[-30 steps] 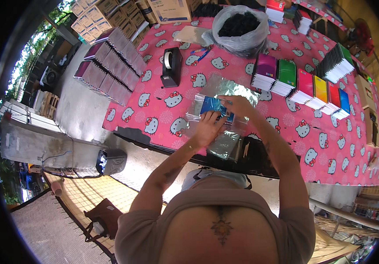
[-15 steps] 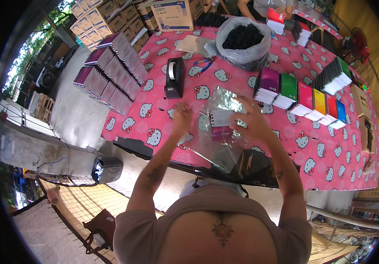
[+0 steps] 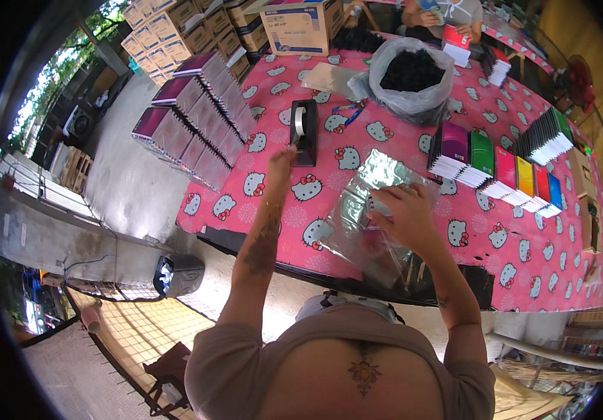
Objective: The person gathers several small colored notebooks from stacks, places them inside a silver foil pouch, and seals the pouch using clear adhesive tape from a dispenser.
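Observation:
My left hand [image 3: 282, 166] is closed in a pinch at the front of a black tape dispenser [image 3: 304, 152], where a strip of clear tape [image 3: 297, 131] comes off the roll. Spread over a clear plastic sleeve [image 3: 380, 171], my right hand [image 3: 408, 213] presses it against the table with thumb and fingers apart. Under that hand and the shiny film lies a small spiral notebook, mostly hidden by glare and fingers. The sleeve's loose lower part reaches toward the table's near edge.
The pink-patterned tablecloth [image 3: 252, 185] bears stacked notebooks [image 3: 200, 119] at left and colourful notebook piles [image 3: 480, 157] at right. A plastic bag of black material [image 3: 413, 98] stands beyond, near pens [image 3: 352, 114]. Cartons [image 3: 301, 28] rise behind. Across the table, a person's hand [image 3: 424, 17] holds something.
My left hand has moved forward to the tape dispenser and closed at its front. My right hand has come down over the sleeve, covering more of the notebook. The view has shifted slightly.

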A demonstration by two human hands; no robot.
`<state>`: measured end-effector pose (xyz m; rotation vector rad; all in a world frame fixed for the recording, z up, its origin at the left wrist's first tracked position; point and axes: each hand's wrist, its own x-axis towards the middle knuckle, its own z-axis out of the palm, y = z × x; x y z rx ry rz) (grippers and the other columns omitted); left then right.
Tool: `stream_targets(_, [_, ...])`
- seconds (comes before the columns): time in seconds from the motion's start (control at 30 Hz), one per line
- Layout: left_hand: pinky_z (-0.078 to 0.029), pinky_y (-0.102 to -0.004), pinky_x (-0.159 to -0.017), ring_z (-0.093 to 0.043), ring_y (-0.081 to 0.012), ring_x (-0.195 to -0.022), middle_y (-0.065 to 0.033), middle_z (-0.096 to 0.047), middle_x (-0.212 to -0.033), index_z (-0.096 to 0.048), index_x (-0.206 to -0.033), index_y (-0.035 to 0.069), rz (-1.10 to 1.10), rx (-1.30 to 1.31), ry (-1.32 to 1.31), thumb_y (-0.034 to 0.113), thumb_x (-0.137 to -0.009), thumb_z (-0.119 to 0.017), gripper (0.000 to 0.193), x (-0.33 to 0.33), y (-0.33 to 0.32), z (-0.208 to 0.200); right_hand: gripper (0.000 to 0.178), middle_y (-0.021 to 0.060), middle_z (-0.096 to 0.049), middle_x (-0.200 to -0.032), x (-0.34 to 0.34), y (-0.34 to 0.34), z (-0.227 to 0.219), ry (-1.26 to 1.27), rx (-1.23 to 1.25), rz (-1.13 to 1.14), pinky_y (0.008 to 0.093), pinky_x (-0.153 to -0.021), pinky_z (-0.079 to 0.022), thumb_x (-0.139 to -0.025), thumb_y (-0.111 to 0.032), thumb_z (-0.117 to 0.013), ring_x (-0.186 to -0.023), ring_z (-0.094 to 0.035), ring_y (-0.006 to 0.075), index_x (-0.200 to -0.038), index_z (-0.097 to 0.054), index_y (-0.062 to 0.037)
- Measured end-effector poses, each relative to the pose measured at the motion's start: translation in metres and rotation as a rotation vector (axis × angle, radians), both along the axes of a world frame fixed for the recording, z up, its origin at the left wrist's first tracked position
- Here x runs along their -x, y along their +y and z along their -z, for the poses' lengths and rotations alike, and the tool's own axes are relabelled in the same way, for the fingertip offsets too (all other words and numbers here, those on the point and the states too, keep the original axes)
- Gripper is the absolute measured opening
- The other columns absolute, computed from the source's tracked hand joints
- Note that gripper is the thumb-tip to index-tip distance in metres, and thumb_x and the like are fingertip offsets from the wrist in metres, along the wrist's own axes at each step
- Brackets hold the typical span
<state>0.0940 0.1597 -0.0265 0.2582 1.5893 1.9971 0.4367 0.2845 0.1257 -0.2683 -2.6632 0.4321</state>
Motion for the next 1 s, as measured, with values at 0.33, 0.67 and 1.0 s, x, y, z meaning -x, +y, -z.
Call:
stream_targets(0.33, [-0.054, -0.0405, -0.066, -0.071, -0.0273, -0.072, -0.0149, -0.073, -0.081, -0.076, -0.092, 0.011, -0.134, 0.8, 1.021, 0.02, -0.08, -0.07, 0.016, -0.017, -0.007, -0.029, 0.042, 0.0068, -0.073, -0.111, 0.001, -0.006, -0.001, -0.113, -0.01, 0.048, 0.047, -0.1, -0.038, -0.085, -0.038, -0.071, -0.1, -0.067, 0.023, -0.118, -0.069, -0.0106])
stream_targets(0.67, [-0.057, -0.0443, -0.069, -0.071, -0.02, -0.079, -0.0051, -0.072, -0.089, -0.072, -0.097, 0.011, -0.023, 0.194, 0.367, 0.026, -0.088, -0.07, 0.018, 0.02, -0.03, 0.026, 0.044, 0.0068, -0.071, -0.114, 0.006, -0.019, -0.004, -0.094, 0.016, 0.032, 0.0472, -0.102, -0.037, -0.085, -0.038, -0.071, -0.105, -0.066, 0.0251, -0.12, -0.068, -0.0117])
stream_targets(1.0, [-0.051, -0.0274, -0.082, -0.064, -0.0114, -0.094, -0.0043, -0.068, -0.095, -0.07, -0.109, 0.003, 0.727, -0.168, 0.496, -0.001, -0.086, -0.071, 0.023, -0.109, -0.009, -0.08, 0.042, 0.0058, -0.073, -0.107, 0.005, -0.016, 0.001, -0.166, -0.018, 0.095, 0.0464, -0.101, -0.037, -0.083, -0.04, -0.072, -0.1, -0.067, 0.0246, -0.116, -0.07, -0.0149])
